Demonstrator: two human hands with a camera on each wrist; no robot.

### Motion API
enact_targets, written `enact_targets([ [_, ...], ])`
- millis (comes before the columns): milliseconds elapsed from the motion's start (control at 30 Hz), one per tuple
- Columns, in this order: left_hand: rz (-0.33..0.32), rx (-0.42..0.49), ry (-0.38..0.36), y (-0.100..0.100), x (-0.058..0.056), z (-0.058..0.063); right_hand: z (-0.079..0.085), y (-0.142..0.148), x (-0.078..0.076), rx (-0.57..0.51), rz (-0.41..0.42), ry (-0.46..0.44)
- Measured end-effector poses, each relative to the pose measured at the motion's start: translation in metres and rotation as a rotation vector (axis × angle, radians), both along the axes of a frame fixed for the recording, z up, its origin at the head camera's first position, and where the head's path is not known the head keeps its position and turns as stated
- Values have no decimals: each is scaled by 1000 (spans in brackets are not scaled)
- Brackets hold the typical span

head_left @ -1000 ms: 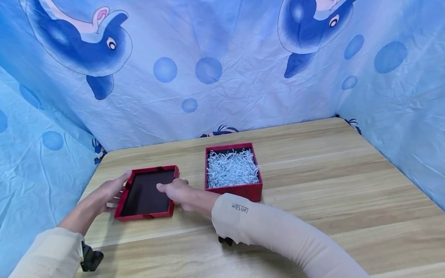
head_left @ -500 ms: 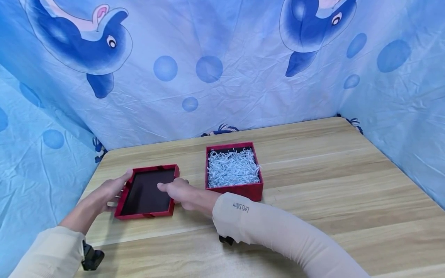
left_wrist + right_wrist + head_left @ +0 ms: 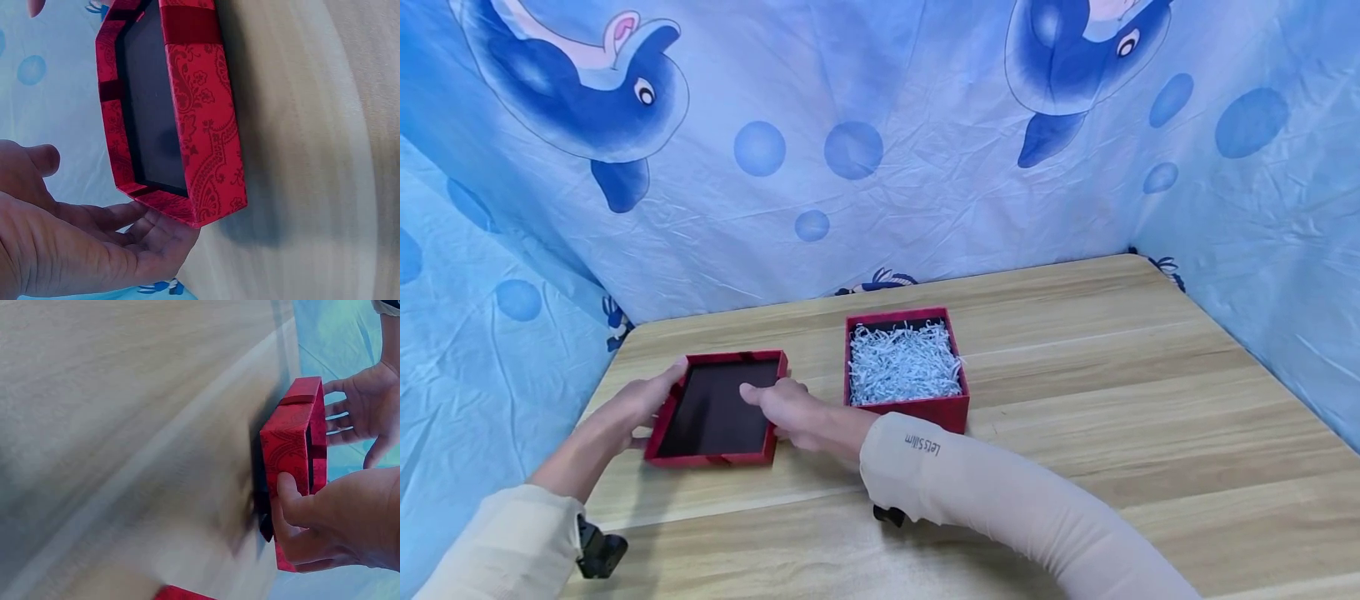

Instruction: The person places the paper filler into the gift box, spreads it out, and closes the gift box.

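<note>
A shallow red patterned box lid [image 3: 722,408] with a dark inside and ribbon bands lies hollow side up at the left of the table. My left hand [image 3: 643,408] is at its left side. In the left wrist view, that hand's fingers [image 3: 165,234] reach along the lid's near end while the thumb stays apart from it. My right hand [image 3: 331,519] grips the lid's right side, its thumb on the red wall and its fingers bent about it. A small dark piece, perhaps ribbon, shows beside those fingers. The lid's underside is hidden.
Right of the lid stands a red box [image 3: 925,408] filled with pale blue shredded paper [image 3: 902,362]. Blue dolphin-print cloth [image 3: 760,208] hangs behind the wooden table [image 3: 1112,375] and at both sides.
Both hands hardly move. The lid has shifted slightly up in the head view, its near edge a little farther from me. The paper-filled box stays put.
</note>
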State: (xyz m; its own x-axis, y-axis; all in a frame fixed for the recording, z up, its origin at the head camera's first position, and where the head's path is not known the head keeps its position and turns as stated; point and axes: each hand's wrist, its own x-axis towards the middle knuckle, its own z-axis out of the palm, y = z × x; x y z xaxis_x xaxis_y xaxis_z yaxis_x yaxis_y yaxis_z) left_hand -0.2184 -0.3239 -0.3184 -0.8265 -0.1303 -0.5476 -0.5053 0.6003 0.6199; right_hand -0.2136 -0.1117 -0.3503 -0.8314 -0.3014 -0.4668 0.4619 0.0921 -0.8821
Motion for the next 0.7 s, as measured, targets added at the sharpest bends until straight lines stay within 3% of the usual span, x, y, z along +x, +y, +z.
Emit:
enact_targets([
  [367,-10,78,88,3,1,30,46,16,-10,106,88,72],
  [700,-20,110,121,15,0,44,61,29,-20,66,104,64],
])
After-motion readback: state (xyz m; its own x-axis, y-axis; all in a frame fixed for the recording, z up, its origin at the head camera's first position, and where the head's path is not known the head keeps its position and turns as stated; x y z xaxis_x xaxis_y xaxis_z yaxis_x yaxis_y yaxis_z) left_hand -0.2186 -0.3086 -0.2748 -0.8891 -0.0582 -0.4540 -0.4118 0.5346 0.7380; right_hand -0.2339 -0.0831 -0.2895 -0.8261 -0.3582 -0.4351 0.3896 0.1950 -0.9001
